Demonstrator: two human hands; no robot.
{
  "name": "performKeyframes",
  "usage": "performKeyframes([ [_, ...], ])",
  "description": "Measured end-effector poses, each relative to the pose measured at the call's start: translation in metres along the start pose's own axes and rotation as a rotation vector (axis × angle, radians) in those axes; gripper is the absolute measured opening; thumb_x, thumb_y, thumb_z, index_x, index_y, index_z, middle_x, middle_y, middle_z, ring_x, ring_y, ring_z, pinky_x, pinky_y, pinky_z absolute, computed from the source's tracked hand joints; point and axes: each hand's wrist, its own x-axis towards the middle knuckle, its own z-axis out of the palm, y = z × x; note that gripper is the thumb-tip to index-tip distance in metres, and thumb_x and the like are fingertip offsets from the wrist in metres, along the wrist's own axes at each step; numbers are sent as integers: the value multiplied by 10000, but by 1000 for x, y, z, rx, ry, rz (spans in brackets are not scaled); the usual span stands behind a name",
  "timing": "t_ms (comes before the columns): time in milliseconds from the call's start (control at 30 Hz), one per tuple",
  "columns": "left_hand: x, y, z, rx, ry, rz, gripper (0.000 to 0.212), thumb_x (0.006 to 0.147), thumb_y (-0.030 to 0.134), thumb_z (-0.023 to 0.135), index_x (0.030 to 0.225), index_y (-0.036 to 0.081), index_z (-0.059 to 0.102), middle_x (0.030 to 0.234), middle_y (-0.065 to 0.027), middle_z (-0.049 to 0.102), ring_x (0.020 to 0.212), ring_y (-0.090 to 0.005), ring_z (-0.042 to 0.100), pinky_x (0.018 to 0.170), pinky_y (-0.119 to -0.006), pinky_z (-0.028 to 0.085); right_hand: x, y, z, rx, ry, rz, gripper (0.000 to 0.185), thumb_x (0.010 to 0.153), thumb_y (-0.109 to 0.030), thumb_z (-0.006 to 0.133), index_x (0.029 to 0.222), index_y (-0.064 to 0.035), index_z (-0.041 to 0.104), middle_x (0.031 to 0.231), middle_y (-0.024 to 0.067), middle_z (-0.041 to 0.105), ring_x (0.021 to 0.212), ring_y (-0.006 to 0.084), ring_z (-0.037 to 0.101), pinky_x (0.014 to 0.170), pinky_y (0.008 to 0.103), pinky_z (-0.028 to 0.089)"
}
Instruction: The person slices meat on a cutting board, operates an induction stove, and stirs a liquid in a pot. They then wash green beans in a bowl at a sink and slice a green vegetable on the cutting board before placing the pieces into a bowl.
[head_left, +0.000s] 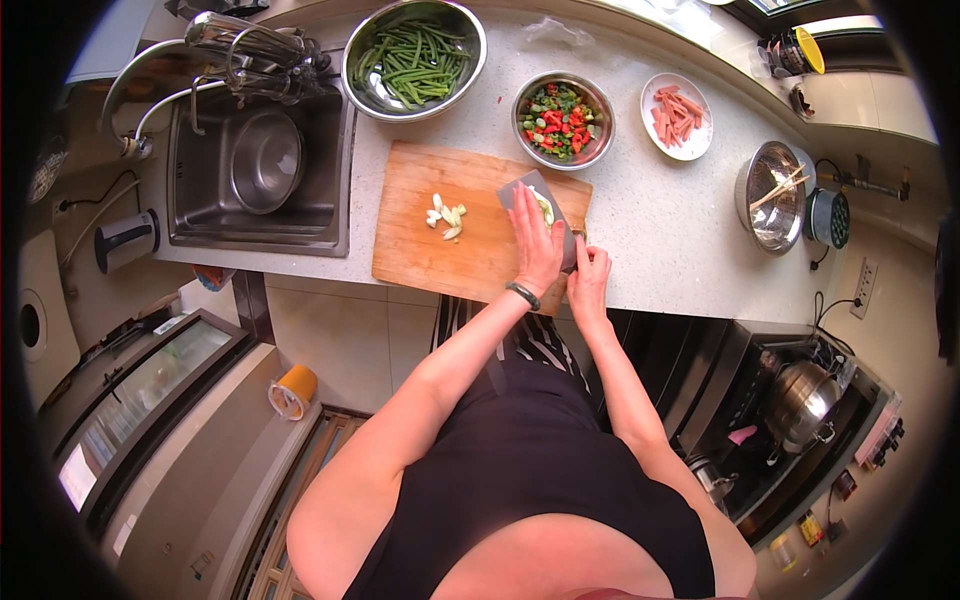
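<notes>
A cleaver (517, 193) lies flat over the right part of a wooden cutting board (420, 262), with sliced pale green vegetable pieces (541, 206) on its blade. My left hand (538, 247) rests on the blade and those pieces, fingers extended, a dark bangle at its wrist. At the board's right edge, my right hand (590, 281) is closed around the cleaver's handle, which is mostly hidden. Several peeled garlic cloves (450, 219) sit left of the blade. Behind the board stands a steel bowl (519, 120) of chopped red and green peppers (559, 124).
A large steel bowl (480, 56) of green beans stands at the back, left of a plate (679, 152) with pink meat strips (675, 116). On the right, a steel basin (772, 225) holds chopsticks (780, 187). The sink (195, 202) with a metal bowl (266, 161) is at left.
</notes>
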Motion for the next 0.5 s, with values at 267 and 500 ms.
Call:
performKeyframes([
  [267, 1, 4, -10, -65, -51, -6, 752, 1023, 419, 413, 1566, 7, 96, 1634, -201, 106, 1519, -356, 79, 1193, -557, 32, 7, 19, -5, 88, 19, -54, 694, 694, 150, 569, 1359, -45, 552, 1090, 196, 517, 1001, 357, 530, 914, 422, 465],
  [500, 4, 6, -30, -163, -54, 50, 635, 1034, 314, 415, 1546, -4, 213, 1610, -199, 212, 1497, -344, 193, 1198, -500, 138, 9, 19, -15, 144, -42, -8, 718, 696, 99, 638, 1386, -60, 521, 1120, 182, 524, 1048, 347, 541, 937, 416, 470],
])
